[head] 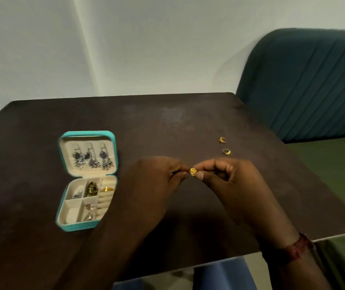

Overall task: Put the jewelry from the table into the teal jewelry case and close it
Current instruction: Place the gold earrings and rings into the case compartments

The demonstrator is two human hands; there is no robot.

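Both hands meet over the middle of the tabletop [167, 122]. The left hand [157, 181] and right hand [230, 178] each pinch the same gold ring [193, 171] between thumb and fingertips. It is held just above the surface, its round patterned face turned up toward the camera. How the band runs is hidden by the fingers.

Left of the left hand lies the teal case [63, 206], open, its long axis running away from the person. The lid [88, 136] is at the far end and the base [77, 226] at the near end. Three dark dangling earrings [92, 158] hang side by side in the lid. The base is split into compartments: a silver piece far left, a dark gold piece beside it, a gold band [106, 189] in the ring rolls on the right, and small blurred pieces in the near middle.

Beyond the right hand, apart from it, a near ring [226, 151] and a far ring [222, 139] lie on the dark brown tabletop. A red thread [295, 248] circles the right wrist. A teal seat [303, 80] stands to the right, against a white wall [146, 38].
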